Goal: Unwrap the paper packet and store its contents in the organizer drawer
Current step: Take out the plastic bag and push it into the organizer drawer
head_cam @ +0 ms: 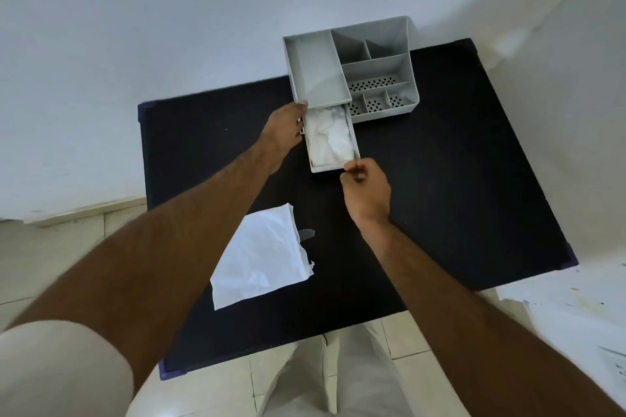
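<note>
A grey plastic organizer (376, 69) stands at the far edge of the black table (457, 162). Its drawer (354, 142) is pulled out toward me and holds a crumpled white bundle (330, 137). My left hand (284, 132) rests against the organizer's left side, beside the drawer. My right hand (367, 188) pinches the drawer's front right corner. The opened white wrapping paper (261, 256) lies flat on the table near me, with a small dark piece (306, 234) at its right edge.
The organizer's top has several open compartments, some with perforated floors (372, 82). A white wall rises behind the table. Loose white sheets (576, 308) lie at the right. Tiled floor and my light trousers show below.
</note>
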